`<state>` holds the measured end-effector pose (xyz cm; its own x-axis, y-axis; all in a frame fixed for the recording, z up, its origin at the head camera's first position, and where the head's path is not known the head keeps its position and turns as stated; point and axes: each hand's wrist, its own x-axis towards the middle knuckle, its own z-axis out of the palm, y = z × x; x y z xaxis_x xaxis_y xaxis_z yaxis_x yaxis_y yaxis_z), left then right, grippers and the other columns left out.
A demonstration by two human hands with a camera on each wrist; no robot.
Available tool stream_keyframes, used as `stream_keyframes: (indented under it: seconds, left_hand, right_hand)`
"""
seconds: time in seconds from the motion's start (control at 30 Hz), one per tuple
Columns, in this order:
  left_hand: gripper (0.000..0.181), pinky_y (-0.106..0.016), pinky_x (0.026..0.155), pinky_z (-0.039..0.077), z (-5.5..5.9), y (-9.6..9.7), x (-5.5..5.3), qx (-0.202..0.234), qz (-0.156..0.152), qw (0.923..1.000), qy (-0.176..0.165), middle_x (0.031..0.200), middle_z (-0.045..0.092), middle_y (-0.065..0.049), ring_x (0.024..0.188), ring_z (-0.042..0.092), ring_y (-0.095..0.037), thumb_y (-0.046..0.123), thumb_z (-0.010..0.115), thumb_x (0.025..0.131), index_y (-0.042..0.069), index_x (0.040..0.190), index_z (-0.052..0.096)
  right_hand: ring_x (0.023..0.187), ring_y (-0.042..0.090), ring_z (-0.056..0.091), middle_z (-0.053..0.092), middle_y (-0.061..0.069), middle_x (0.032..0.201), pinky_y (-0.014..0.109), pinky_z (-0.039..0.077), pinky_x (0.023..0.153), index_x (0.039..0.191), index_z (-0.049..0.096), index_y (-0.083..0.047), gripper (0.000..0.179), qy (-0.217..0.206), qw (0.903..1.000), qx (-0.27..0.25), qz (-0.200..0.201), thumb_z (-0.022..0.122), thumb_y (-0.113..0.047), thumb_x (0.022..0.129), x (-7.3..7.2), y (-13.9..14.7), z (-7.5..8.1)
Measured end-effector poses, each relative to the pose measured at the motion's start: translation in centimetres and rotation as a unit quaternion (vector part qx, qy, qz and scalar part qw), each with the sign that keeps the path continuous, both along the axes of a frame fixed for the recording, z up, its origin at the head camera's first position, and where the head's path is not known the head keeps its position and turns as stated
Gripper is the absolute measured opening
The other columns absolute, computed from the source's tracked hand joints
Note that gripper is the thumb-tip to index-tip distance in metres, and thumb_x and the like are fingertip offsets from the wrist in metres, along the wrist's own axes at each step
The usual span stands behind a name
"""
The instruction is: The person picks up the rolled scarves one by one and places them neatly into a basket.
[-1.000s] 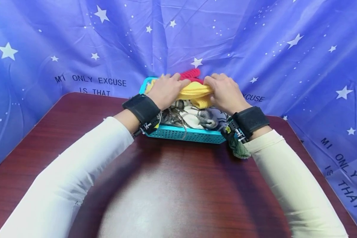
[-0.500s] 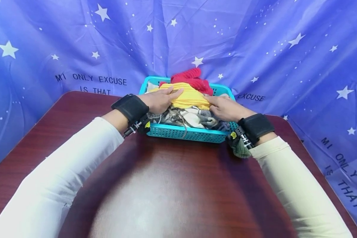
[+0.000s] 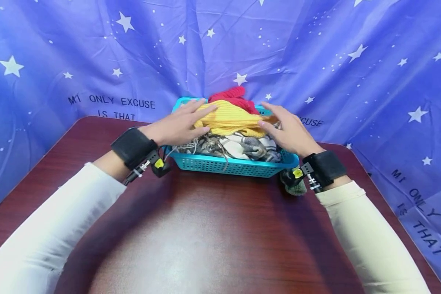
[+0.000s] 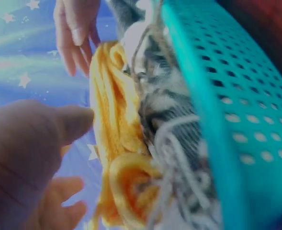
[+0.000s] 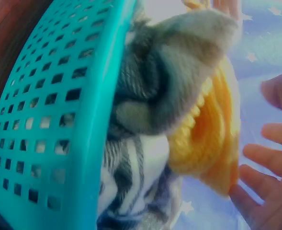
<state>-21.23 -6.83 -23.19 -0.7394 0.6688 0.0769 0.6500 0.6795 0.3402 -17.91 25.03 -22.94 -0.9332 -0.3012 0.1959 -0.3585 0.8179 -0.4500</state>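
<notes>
"Yellow knit cloth [image 3: 231, 117]: where is it?"

"I see it atop striped fabric [image 3: 239, 147] in the turquoise basket [image 3: 228, 165], red knit [image 3: 232, 96] behind."

"And the grip?"

"Left hand [image 3: 176, 125] and right hand [image 3: 292, 130] have fingers released, one by each end; I can't tell whether they touch it."

Basket [image 3: 226, 166] on tabletop [image 3: 213, 228], curtain [image 3: 191, 41] behind; within, front to back: cloth [image 3: 237, 147], knit piece [image 3: 229, 116], second knit piece [image 3: 230, 94].
</notes>
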Motion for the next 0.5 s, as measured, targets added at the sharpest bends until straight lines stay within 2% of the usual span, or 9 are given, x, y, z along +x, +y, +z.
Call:
stream_keyframes:
  seconds: [0.07,0.13,0.2,0.37,0.5]
  left_hand:
    - [0.070,-0.055,0.122,-0.005,-0.6,-0.6,0.2,0.019,0.035,0.9989,0.025,0.169,-0.001,-0.013,0.154,-0.006,-0.032,0.043,0.048,0.106,0.024,0.164,0.013]
    - [0.074,-0.058,0.121,-0.006,-1.4,-1.1,0.2,0.029,0.069,0.9960,0.048,0.169,-0.002,-0.012,0.154,-0.008,-0.031,0.050,0.047,0.104,0.025,0.164,0.011]
    - [0.077,-0.060,0.121,-0.006,-2.4,-1.3,0.2,0.035,0.098,0.9930,0.056,0.169,-0.005,-0.011,0.154,-0.010,-0.031,0.056,0.044,0.103,0.026,0.164,0.007]
    - [0.083,-0.065,0.119,-0.003,-5.3,-1.1,0.4,0.054,0.127,0.9897,0.035,0.168,-0.015,-0.011,0.153,-0.014,-0.033,0.065,0.039,0.100,0.027,0.163,-0.001]
    - [0.087,-0.068,0.118,-0.002,-6.7,-0.5,0.6,0.084,0.144,0.9858,0.026,0.167,-0.019,-0.008,0.153,-0.014,-0.034,0.067,0.039,0.098,0.029,0.162,-0.006]
  right_hand:
    - [0.145,0.036,0.035,0.034,0.015,0.161,0.064,0.031,0.112,0.161,0.028,-0.020,0.067,0.012,0.9997,-0.001,-0.023,0.051,-0.047,0.104,0.4,0.6,-0.1]
    - [0.151,0.037,0.021,0.024,0.014,0.166,0.068,0.020,0.115,0.162,0.023,-0.020,0.074,0.018,0.9988,0.019,-0.041,0.049,-0.054,0.102,0.8,1.2,-0.4]
    - [0.153,0.038,0.015,0.016,0.015,0.167,0.071,0.012,0.115,0.163,0.017,-0.019,0.080,0.022,0.9972,0.042,-0.057,0.048,-0.059,0.101,1.2,1.8,-1.3]
    - [0.153,0.042,0.004,0.005,0.017,0.169,0.073,0.007,0.115,0.164,0.008,-0.021,0.086,0.042,0.9926,0.074,-0.087,0.047,-0.062,0.099,2.0,2.9,-4.7]
    - [0.154,0.040,-0.006,0.002,0.016,0.169,0.072,0.004,0.115,0.164,0.004,-0.025,0.086,0.050,0.9917,0.066,-0.098,0.044,-0.065,0.099,2.3,3.3,-6.7]
